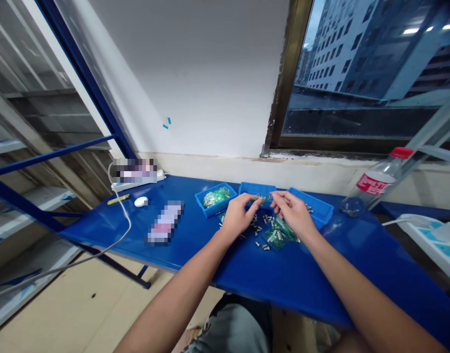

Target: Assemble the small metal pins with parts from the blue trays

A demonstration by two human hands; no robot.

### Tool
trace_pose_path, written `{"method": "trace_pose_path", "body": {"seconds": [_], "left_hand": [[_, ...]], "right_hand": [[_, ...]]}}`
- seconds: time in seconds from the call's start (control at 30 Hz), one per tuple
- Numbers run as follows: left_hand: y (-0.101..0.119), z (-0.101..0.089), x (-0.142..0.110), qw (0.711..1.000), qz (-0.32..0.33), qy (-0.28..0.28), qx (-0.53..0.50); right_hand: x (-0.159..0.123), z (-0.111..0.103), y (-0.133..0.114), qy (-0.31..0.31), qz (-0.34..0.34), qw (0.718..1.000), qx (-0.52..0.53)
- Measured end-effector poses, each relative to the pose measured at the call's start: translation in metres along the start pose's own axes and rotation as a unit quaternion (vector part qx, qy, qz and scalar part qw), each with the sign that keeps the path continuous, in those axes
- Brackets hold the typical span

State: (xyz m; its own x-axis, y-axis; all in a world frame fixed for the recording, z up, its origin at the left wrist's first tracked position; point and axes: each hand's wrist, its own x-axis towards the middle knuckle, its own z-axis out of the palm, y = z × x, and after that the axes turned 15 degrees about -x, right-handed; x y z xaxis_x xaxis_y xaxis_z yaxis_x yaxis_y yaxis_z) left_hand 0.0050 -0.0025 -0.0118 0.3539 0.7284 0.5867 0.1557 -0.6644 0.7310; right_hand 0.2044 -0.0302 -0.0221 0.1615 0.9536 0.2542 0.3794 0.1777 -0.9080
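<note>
Head view: a pale wall rises behind a blue table, with a window set in its right part. On the table's right side stands a clear bottle with a red cap. Near the wall sit three blue bins: the right bin, the middle bin and the left bin, which holds clear greenish bags. In front of the middle bin the two hands work close together. The left hand pinches a small greenish packet between thumb and fingers, above the table; the right hand has its fingertips bent together at the packet's right end (I cannot tell whether they are closed on its edge). Below the right hand lie more green packets, and a yellow cutter rests far left. Smallest are the loose metal screws, scattered beside the packets.
</note>
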Motion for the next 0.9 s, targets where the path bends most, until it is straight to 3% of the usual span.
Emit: {"method": "trace_pose_path", "body": {"seconds": [0.2,0.3,0.57,0.77,0.9], "left_hand": [[0.003,0.001,0.000,0.995,-0.048,-0.009,-0.081],[0.000,0.003,-0.001,0.991,-0.073,-0.011,-0.111],[-0.012,0.011,-0.004,0.969,-0.091,-0.008,-0.231],[-0.009,0.005,-0.002,0.975,-0.085,0.011,-0.203],[-0.001,0.002,-0.003,0.996,-0.016,0.034,-0.081]], "right_hand": [[-0.001,0.004,0.003,-0.015,-0.063,0.997,-0.040],[-0.001,0.005,0.005,-0.042,-0.052,0.998,-0.004],[-0.001,0.004,0.004,-0.042,-0.013,0.998,0.038],[-0.002,0.006,0.003,-0.064,-0.019,0.997,0.043],[-0.003,0.008,0.005,0.004,-0.013,1.000,0.019]]}}
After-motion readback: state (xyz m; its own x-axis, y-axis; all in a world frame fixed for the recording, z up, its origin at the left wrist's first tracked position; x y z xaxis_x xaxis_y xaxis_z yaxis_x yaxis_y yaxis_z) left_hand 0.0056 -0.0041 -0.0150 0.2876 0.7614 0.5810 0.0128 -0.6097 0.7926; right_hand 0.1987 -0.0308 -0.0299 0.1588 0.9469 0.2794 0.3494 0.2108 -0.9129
